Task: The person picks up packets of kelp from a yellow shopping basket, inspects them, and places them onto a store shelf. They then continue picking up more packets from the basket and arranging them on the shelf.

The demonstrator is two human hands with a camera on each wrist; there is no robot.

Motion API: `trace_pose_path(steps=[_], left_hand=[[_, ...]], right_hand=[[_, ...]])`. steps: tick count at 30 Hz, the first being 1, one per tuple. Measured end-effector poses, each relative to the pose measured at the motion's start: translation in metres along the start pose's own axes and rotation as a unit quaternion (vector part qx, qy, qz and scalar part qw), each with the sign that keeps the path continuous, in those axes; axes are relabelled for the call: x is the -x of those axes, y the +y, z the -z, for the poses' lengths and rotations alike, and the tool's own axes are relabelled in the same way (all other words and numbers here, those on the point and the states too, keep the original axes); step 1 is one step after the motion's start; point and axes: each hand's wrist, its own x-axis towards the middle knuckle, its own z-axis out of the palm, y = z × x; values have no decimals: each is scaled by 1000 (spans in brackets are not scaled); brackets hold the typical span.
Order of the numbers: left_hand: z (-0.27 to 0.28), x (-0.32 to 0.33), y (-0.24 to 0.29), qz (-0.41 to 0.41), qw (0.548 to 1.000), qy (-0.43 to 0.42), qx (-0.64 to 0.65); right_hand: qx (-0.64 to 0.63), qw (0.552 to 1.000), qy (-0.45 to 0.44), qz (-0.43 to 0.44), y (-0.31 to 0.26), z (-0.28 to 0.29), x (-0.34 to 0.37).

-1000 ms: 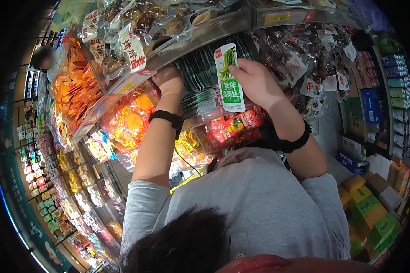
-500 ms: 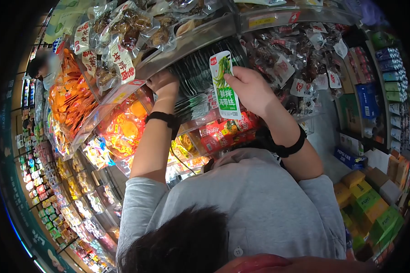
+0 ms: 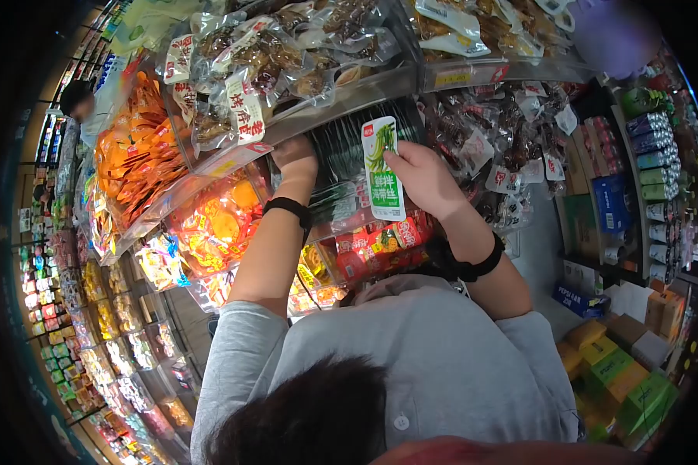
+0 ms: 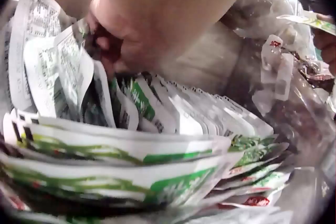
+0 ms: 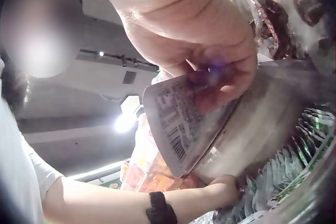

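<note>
My right hand (image 3: pixel 426 182) pinches a flat white-and-green packet of seaweed strips (image 3: pixel 383 174) between thumb and fingers, upright with its printed front facing me. The right wrist view shows the barcoded back of this packet (image 5: pixel 176 124). Below the upper tray, my left hand (image 3: pixel 295 159) reaches into a bin tightly filled with the same kind of packets (image 3: pixel 345 151). In the left wrist view, its bent fingers (image 4: pixel 107 50) are at the tops of the standing packets (image 4: pixel 63 71); I cannot tell whether they grip one.
A clear tray of vacuum-packed brown snacks (image 3: pixel 287 62) overhangs the bin. Orange packets (image 3: pixel 139 147) stand at its left, dark vacuum-packed pieces (image 3: pixel 461 132) at its right. Red packets (image 3: pixel 380 248) lie in front, below. Cartons (image 3: pixel 616 364) are stacked at the lower right.
The head view has shifted, so the bin and trays appear lower in it. My right hand still holds the packet over the bin, and the left hand remains among the packets.
</note>
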Motion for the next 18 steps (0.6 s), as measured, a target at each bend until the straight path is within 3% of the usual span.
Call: trace_pose_path(steps=[1, 4, 7, 9, 10, 13, 14, 17, 18], left_hand=[[0, 0, 0, -3, 1000, 27, -1], [13, -1, 3, -41, 988, -107, -105], [-13, -8, -3, 44, 993, -83, 66], [-20, -5, -7, 24, 999, -25, 24], [-20, -7, -7, 15, 1000, 7, 4], [14, -7, -4, 16, 994, -108, 17], [34, -13, -2, 54, 966, -241, 78], [113, -3, 17, -73, 969, -238, -6], [101, 6, 16, -101, 938, -329, 26]], right_hand=[[-9, 1000, 3, 1, -1, 0, 1], [-39, 999, 6, -5, 3, 2, 5], [-61, 998, 8, -4, 10, 7, 9], [-69, 997, 14, 4, 9, 11, 14], [-37, 998, -32, -45, 15, 18, 12], [-91, 996, 9, -12, 13, 16, 14], [-100, 995, 4, -11, 10, 15, 15], [10, 1000, 12, -25, 19, 12, 10], [-11, 999, 7, -34, 9, 11, 13]])
